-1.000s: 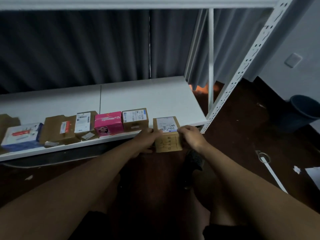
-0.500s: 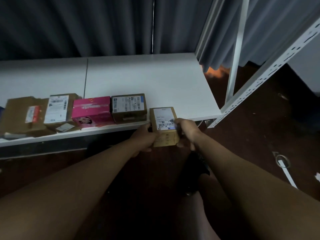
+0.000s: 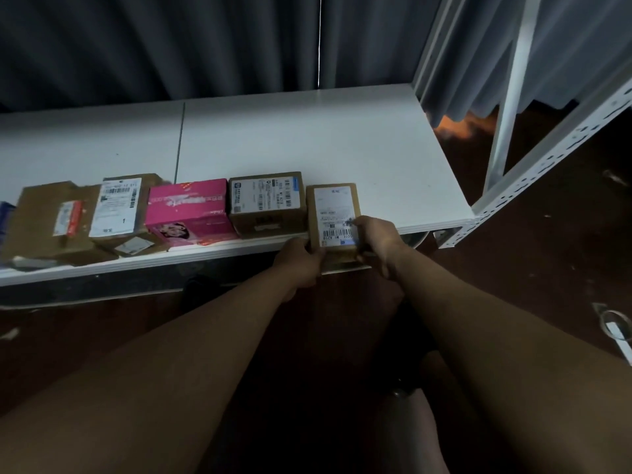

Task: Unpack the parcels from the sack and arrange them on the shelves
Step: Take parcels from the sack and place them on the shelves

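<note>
A small brown cardboard parcel (image 3: pixel 333 213) with a white barcode label sits at the front edge of the white shelf (image 3: pixel 307 138), at the right end of a row of parcels. My left hand (image 3: pixel 299 260) grips its left side. My right hand (image 3: pixel 376 239) holds its right side, thumb on the label. Left of it stand a brown labelled box (image 3: pixel 266 203), a pink box (image 3: pixel 189 210) and two flatter brown parcels (image 3: pixel 116 210) (image 3: pixel 51 220). No sack is in view.
The white perforated shelf upright (image 3: pixel 547 159) slants at the right, with a thinner post (image 3: pixel 509 90) behind it. Dark curtains (image 3: pixel 171 46) hang behind the shelf. The floor (image 3: pixel 547 285) is dark brown, with a small ringed strap (image 3: pixel 614 325) at the right.
Both hands have carried the small parcel forward onto the shelf's front edge, next to the brown labelled box. The camera has come closer and dipped down.
</note>
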